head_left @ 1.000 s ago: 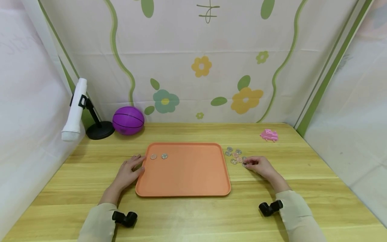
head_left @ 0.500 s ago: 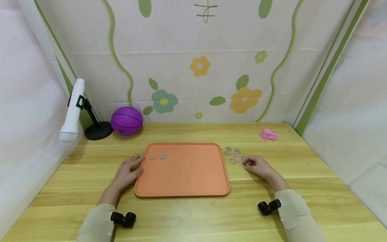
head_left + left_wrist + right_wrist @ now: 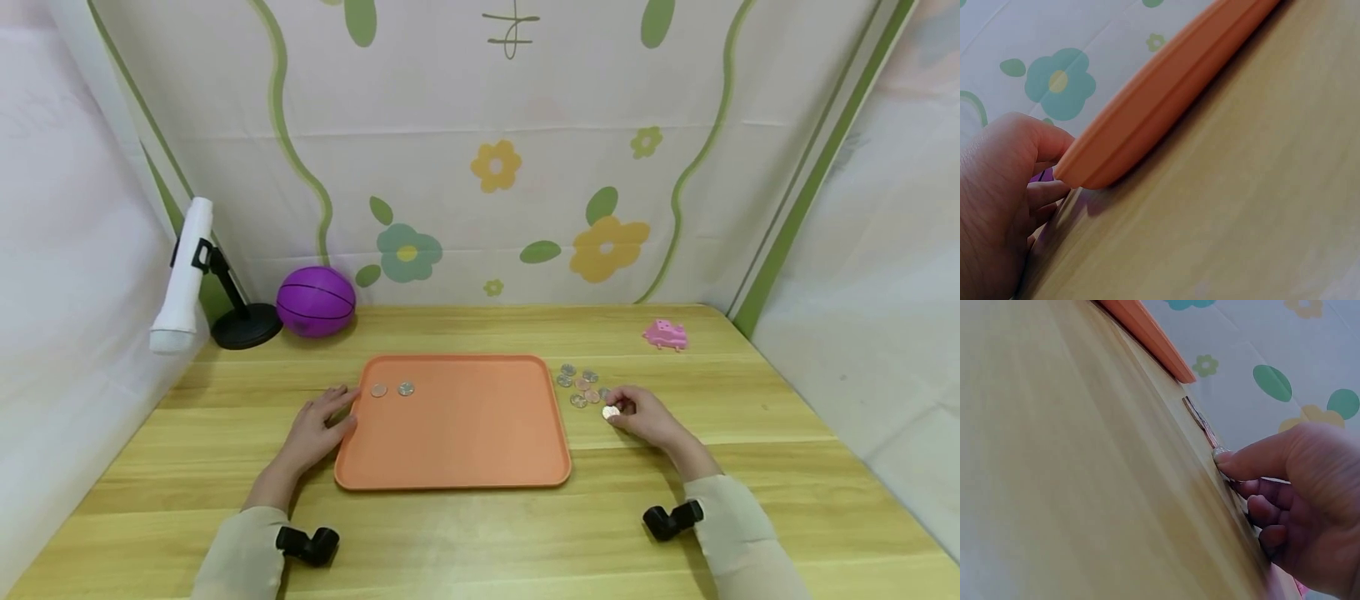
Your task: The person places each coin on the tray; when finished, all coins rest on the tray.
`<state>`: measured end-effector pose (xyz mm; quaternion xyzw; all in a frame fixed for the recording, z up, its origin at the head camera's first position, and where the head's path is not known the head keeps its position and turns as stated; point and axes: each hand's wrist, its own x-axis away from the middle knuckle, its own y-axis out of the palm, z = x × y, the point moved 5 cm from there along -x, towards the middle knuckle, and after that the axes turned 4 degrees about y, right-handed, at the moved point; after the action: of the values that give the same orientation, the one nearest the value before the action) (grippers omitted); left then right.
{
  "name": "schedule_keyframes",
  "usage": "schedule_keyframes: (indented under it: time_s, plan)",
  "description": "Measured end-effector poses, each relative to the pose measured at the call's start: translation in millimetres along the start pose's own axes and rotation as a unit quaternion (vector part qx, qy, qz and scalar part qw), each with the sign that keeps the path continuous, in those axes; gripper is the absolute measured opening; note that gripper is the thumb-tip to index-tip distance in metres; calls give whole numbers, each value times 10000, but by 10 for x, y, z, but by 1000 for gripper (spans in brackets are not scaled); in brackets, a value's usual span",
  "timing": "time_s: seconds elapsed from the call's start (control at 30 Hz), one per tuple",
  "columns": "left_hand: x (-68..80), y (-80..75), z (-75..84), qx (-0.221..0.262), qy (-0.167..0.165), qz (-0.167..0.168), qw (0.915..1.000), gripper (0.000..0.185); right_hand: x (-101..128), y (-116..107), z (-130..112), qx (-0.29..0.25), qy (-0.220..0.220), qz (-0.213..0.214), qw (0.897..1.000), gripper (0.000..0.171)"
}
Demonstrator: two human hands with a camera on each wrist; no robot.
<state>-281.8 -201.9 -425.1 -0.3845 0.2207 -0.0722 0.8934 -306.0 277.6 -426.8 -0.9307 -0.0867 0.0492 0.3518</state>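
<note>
At the far left a white, smooth microphone [image 3: 180, 279] hangs tilted from a black stand [image 3: 246, 327] with a round base; just right of it sits a glossy purple ball [image 3: 316, 302] with dark seam lines, both before a creased white cloth [image 3: 435, 100] printed with flowers. Nearer, the left hand [image 3: 318, 429] lies with fingers loosely spread, its fingertips and thumb against the left rim of an orange tray [image 3: 465, 433]; the head view shows the tray's flat, matte floor and rounded corners, while the left wrist view gives its ridged outer wall and the shadow under it.

A coppery coin [image 3: 378, 390] and a silvery coin [image 3: 406, 389] lie apart in the tray's far left part; the floor spreads open to the right of them and toward the near edge, and pale grained wood of the table [image 3: 465, 542] runs on nearer still. Just beyond the right rim, loose coins [image 3: 578, 401] of both colours lie close together; at their near right side the right hand [image 3: 647, 417] pinches a bright coin [image 3: 611, 412]; the right wrist view shows the coins almost edge-on, as thin slivers by the thumb. Far right, a small pink toy [image 3: 666, 335] stands well apart from the tray.
</note>
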Motion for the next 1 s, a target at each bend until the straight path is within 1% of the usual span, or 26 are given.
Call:
schedule_keyframes:
  time_s: [0.23, 0.37, 0.5, 0.6, 0.73, 0.9, 1.0]
  plan:
    - [-15, 2, -1, 1, -24, -28, 10000, 43, 30, -19, -47, -320, -52, -226, 9992, 19]
    - [-17, 4, 9, 27, 6, 5, 10000, 43, 35, -41, -29, -664, -32, -472, 9967, 20]
    - [-14, 19, 17, 60, 47, -13, 10000, 43, 25, -63, 5, -1169, 211, -684, 9906, 25]
    - [-3, 18, 20, 74, 33, 0, 10000, 43, -13, -59, -17, -1468, 459, -723, 9855, 28]
    - [9, 6, 16, 77, 20, 69, 9999, 43, -94, -8, -195, -1722, 593, -765, 9803, 32]
    - [12, 1, 17, 83, 33, 85, 9999, 43, -245, 118, -514, -2032, 497, -901, 9737, 35]
    - [13, -4, 18, 84, 12, 79, 9999, 43, -359, 215, -690, -2046, 437, -909, 9736, 36]
